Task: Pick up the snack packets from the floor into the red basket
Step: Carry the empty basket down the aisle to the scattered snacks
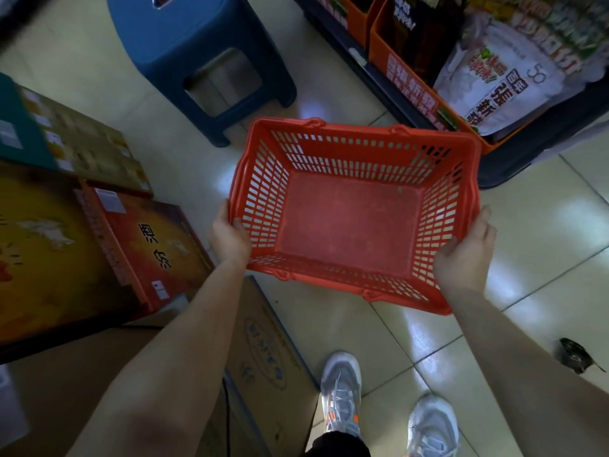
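Observation:
The red basket [354, 222] is a slatted plastic one with nothing inside, held above the tiled floor in the middle of the view. My left hand [229, 237] grips its left rim near the front corner. My right hand [466, 255] clasps its right wall, thumb along the rim. No snack packet lies loose on the visible floor; a small dark crumpled item [575, 356] sits on the tiles at the right, too small to identify.
A blue plastic stool [201, 57] stands behind the basket. Stacked cartons [108, 239] fill the left side. A low shelf [527, 150] with orange bins of packaged goods runs along the upper right. My shoes [341, 390] stand on the tiles below.

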`<state>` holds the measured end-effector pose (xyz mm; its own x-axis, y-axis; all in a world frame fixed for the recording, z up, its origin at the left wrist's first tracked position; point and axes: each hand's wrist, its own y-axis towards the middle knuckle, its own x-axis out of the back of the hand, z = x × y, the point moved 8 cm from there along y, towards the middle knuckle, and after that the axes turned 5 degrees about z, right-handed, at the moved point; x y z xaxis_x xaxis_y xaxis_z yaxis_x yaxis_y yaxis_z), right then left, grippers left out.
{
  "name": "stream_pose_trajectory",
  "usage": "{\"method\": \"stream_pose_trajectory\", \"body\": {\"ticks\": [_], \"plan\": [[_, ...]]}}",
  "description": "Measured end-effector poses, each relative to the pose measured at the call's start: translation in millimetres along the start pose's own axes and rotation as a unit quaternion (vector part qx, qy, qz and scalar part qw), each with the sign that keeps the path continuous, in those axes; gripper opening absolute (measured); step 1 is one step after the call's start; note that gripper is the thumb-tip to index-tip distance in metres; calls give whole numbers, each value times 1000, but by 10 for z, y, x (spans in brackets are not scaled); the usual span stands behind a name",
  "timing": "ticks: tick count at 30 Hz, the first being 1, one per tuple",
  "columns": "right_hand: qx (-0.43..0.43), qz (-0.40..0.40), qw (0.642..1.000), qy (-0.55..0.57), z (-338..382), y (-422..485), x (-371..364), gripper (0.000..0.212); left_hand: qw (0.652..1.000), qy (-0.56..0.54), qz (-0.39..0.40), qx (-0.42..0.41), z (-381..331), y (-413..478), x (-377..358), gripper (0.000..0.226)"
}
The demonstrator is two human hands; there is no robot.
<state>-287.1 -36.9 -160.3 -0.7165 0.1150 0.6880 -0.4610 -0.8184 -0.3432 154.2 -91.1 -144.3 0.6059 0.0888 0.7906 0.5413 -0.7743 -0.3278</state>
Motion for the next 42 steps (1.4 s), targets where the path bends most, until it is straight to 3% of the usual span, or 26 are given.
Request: {"method": "stream_pose_trajectory", "body": {"ticks": [5,12,19,25,30,42], "plan": [[-20,-33,999,15,-151,-110,331,63,1000,-19,4,-2,-198,-275,111,38],[-74,-73,993,51,-315,-623,1347,29,997,-38,46,46,-422,-944,480,39],[-95,-60,991,75,-287,-1254,2644,26,996,-46,74,36,-951,-2015,1063,44],[-124,-110,983,82,-247,-1965,4112,30,995,-26,92,-9,-1897,-3085,1531,38],[-181,-162,967,79,-372,-2704,5121,36,985,-38,155,-64,-2687,-3848,1835,31],[-269,-282,908,156,-419,-4281,6656,34,952,18,224,-206,-4046,-5288,2339,27]]}}
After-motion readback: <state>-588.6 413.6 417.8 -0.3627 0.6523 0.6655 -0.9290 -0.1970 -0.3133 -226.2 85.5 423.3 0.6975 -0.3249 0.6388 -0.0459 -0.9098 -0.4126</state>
